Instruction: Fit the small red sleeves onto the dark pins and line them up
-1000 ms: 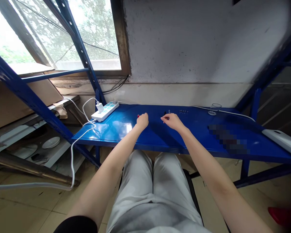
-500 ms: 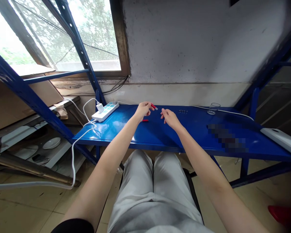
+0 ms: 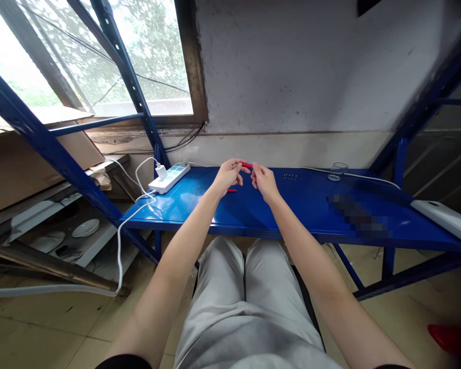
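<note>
Above the blue table (image 3: 184,210), my left hand (image 3: 229,173) grips one end of a slim red pen (image 3: 247,164), its thumb and index finger closed round it. My right hand (image 3: 264,180) pinches the other end, so the pen lies roughly level between both hands and its tip is covered by fingers. A second red piece, short and thin like a pen part (image 3: 231,190), rests on the tabletop just below my left hand. To the right of my right hand stand several tiny pieces (image 3: 290,177) in a row, too small to name.
A white power strip (image 3: 169,178) with a plugged-in charger sits at the table's left end. Toward the right are a clear glass (image 3: 337,171), a blurred dark object (image 3: 359,215) and a white device (image 3: 443,220). Blue posts (image 3: 125,77) rise at the sides.
My right hand has moved left and closed on the free end of the red pen, whose pale tip showed before. The view has shifted slightly.
</note>
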Demonstrator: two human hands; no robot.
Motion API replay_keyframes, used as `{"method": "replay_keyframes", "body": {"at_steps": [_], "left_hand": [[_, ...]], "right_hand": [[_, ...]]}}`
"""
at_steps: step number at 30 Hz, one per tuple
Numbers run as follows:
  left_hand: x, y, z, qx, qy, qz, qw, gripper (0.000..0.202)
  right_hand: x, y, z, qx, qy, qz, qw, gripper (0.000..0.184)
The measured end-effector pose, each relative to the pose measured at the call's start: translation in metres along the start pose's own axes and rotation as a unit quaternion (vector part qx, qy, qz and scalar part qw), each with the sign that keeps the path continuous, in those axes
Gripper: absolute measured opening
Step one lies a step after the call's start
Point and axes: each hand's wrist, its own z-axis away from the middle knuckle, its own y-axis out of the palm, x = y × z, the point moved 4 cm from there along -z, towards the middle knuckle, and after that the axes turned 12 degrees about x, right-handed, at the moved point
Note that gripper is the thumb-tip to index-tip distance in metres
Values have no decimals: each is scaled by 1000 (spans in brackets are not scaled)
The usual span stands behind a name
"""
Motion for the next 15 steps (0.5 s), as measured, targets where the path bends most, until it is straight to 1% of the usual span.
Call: {"method": "replay_keyframes", "body": {"at_steps": [4, 7, 11, 15], "left_hand": [[-5, 2, 4, -4, -3, -3, 1000, 19], [-7, 2, 6, -18, -4, 1, 1000, 22], [-6, -1, 6, -37, -7, -3, 999, 25], [-4, -2, 8, -32, 4, -10, 999, 27]], "right_hand": [[5, 0, 2, 0, -23, -12, 1000, 45], [12, -3, 5, -1, -39, -5, 999, 41], [16, -5, 7, 18, -37, 15, 999, 39], [15, -7, 8, 32, -39, 33, 998, 41]]}}
